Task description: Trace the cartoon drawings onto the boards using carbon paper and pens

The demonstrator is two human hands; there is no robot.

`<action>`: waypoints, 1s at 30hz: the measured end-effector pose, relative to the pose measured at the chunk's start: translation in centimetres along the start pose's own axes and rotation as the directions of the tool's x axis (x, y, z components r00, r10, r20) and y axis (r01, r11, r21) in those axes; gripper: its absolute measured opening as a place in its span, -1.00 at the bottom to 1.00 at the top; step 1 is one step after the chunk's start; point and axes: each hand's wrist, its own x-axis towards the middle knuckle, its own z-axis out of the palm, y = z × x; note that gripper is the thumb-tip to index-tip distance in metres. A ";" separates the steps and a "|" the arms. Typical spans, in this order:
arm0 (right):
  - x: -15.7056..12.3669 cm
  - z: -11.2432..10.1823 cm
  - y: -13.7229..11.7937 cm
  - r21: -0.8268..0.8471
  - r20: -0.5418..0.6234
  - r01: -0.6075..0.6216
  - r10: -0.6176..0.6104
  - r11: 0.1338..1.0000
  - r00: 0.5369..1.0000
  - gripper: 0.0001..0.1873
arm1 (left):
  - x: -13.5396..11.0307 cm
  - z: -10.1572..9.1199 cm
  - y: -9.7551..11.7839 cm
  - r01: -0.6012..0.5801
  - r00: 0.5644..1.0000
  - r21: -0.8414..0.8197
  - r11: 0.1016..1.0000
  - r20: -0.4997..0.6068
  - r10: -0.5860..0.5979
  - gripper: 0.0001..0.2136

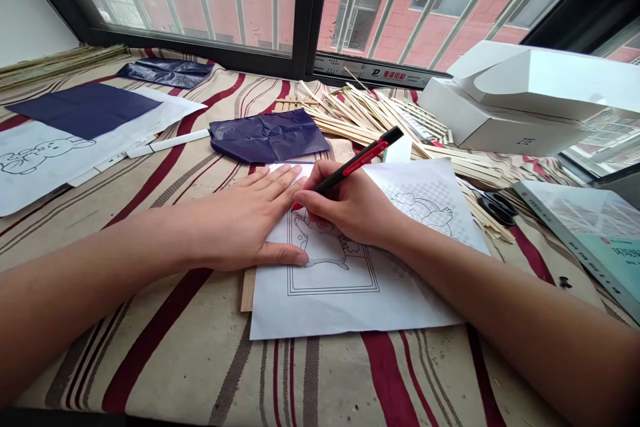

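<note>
I watched the right hand close its fingers narrowly around a slim black-and-red pen, its long axis slanting from upper right down toward the white printed paper sheet at lower centre. The left hand lay flat and open on the sheet, just beside the right.

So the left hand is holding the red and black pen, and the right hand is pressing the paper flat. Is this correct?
No, the hands are swapped. The head view shows the right hand holding the red and black pen, and the left hand pressing the paper flat.
</note>
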 end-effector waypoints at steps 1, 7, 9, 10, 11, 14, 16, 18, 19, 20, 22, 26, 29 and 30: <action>0.0 0.0 0.0 -0.002 0.000 -0.002 0.002 1.000 1.000 -0.72 | 0.0 0.0 0.0 -0.002 1.000 -0.004 1.000 -0.006 0.001 0.08; 0.1 0.0 -0.2 -0.016 -0.002 0.006 -0.006 1.000 1.000 -0.73 | 0.0 0.0 0.0 0.001 1.000 -0.029 1.000 -0.016 -0.002 0.08; 0.0 0.1 -0.2 -0.020 -0.010 0.005 -0.005 1.000 1.000 -0.73 | 0.1 0.0 0.1 0.015 1.000 -0.022 1.000 -0.004 -0.015 0.08; 0.0 0.1 -0.2 -0.020 -0.013 0.007 -0.007 1.000 1.000 -0.74 | 0.1 0.0 0.2 0.021 1.000 -0.022 1.000 -0.003 -0.021 0.09; 0.0 0.1 -0.2 -0.022 -0.014 0.008 -0.009 1.000 1.000 -0.74 | 0.1 0.0 0.2 0.025 1.000 -0.023 0.999 -0.005 -0.025 0.09; 0.0 0.1 -0.1 -0.037 -0.013 0.016 -0.016 0.999 1.000 -0.75 | 0.0 0.1 0.1 0.028 1.000 -0.023 0.999 -0.012 -0.028 0.09; 0.1 0.1 -0.1 -0.046 -0.015 0.020 -0.020 0.999 1.000 -0.75 | 0.0 0.2 0.1 0.021 1.000 -0.010 1.000 -0.008 -0.021 0.10; 0.1 0.1 -0.1 -0.048 -0.016 0.024 -0.025 0.999 1.000 -0.74 | 0.0 0.2 0.0 0.012 1.000 0.005 1.000 -0.006 -0.012 0.10; 0.1 0.1 -0.1 -0.047 -0.016 0.025 -0.026 0.999 1.000 -0.74 | 0.0 0.3 0.0 0.010 1.000 0.009 1.000 -0.007 -0.010 0.11; 0.1 0.1 -0.1 -0.048 -0.017 0.026 -0.027 0.999 1.000 -0.74 | 0.0 0.3 -0.1 0.011 1.000 0.010 1.000 -0.008 -0.011 0.11; 0.1 0.1 -0.2 -0.052 -0.017 0.024 -0.025 0.998 1.000 -0.74 | 0.0 0.3 0.0 0.018 1.000 0.006 1.000 -0.007 -0.018 0.12; 0.1 0.1 -0.2 -0.072 -0.023 0.018 -0.019 0.997 1.000 -0.74 | 0.0 0.2 0.1 0.030 0.999 -0.006 1.000 -0.011 -0.030 0.11; 0.1 0.0 -0.3 -0.078 -0.027 0.020 -0.022 0.997 0.999 -0.74 | 0.0 0.1 0.2 0.037 0.999 -0.003 0.999 -0.002 -0.037 0.11; 0.1 0.0 -0.3 -0.079 -0.026 0.019 -0.021 0.997 0.999 -0.74 | 0.0 0.1 0.2 0.040 0.999 0.004 0.999 0.006 -0.040 0.11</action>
